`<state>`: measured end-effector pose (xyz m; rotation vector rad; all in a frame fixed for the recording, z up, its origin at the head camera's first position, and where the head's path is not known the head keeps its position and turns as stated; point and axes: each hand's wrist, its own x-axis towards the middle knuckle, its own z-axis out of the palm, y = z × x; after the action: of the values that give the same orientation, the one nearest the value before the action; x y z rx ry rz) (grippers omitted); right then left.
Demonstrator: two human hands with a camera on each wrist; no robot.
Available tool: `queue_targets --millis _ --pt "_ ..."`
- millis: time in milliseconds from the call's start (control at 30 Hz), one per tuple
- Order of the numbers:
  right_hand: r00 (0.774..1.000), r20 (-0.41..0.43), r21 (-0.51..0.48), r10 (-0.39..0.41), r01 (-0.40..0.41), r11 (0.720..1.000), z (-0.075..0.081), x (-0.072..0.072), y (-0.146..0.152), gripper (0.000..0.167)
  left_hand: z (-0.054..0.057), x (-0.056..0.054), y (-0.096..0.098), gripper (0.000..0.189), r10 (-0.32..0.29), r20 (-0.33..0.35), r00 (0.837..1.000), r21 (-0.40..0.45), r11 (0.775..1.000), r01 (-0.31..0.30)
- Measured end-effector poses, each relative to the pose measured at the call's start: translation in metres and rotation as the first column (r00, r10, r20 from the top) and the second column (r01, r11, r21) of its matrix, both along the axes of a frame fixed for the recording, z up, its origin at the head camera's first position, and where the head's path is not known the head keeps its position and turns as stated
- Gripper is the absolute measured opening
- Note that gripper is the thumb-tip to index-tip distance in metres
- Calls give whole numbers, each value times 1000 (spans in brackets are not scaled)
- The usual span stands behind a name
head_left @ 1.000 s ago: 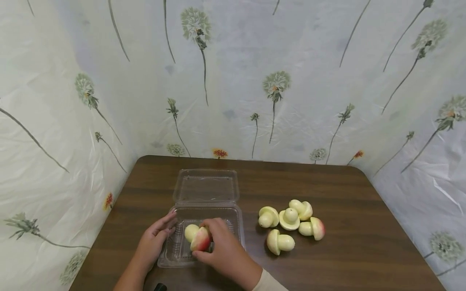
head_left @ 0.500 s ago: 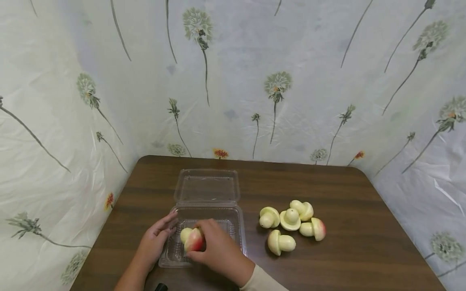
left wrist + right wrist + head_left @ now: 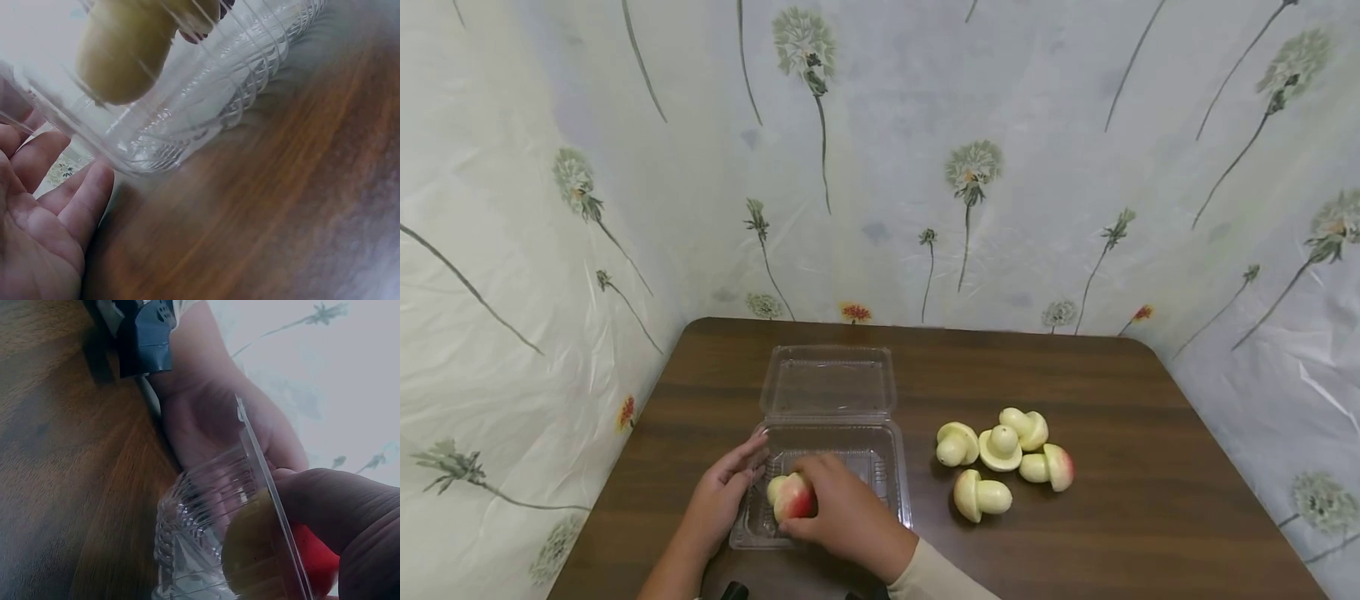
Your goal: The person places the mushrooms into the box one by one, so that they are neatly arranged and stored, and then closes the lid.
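Note:
In the head view, my right hand (image 3: 846,508) grips a toy mushroom (image 3: 792,498) with a red-blushed cap and pale stem, fingers and thumb around the cap. It is low inside a clear plastic clamshell container (image 3: 891,479), stem pointing left. Seen from the left wrist, the yellowish stem (image 3: 122,56) shows through the clear wall. The right wrist view has the red cap (image 3: 315,562) beside the container's rim. My left hand (image 3: 718,496) rests against the container's left side, its fingers (image 3: 87,194) extended along the outside of the wall.
Several pale toy mushrooms (image 3: 1000,448) lie in a loose group on the brown wooden table (image 3: 1097,533), right of the container. The container's lid (image 3: 827,382) lies folded back behind it. A flower-patterned curtain (image 3: 880,167) encloses the table's back and sides.
My right hand has carried the toy mushroom left and slightly down into the container's left part. The left hand has stayed at the container's side, and the other mushrooms have not moved.

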<state>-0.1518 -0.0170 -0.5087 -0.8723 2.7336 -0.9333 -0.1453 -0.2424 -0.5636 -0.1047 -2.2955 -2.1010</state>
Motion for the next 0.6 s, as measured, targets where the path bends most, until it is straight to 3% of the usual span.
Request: queue_targets --millis 267,600 --pt "1000 -10 15 21 -21 1000 -1 -2 -4 59 0 0 0 50 19 1 1000 -3 1000 -19" --pt "995 78 -6 60 -60 998 -2 -8 -8 52 1 0 0 50 15 0 1000 5 1000 -15"
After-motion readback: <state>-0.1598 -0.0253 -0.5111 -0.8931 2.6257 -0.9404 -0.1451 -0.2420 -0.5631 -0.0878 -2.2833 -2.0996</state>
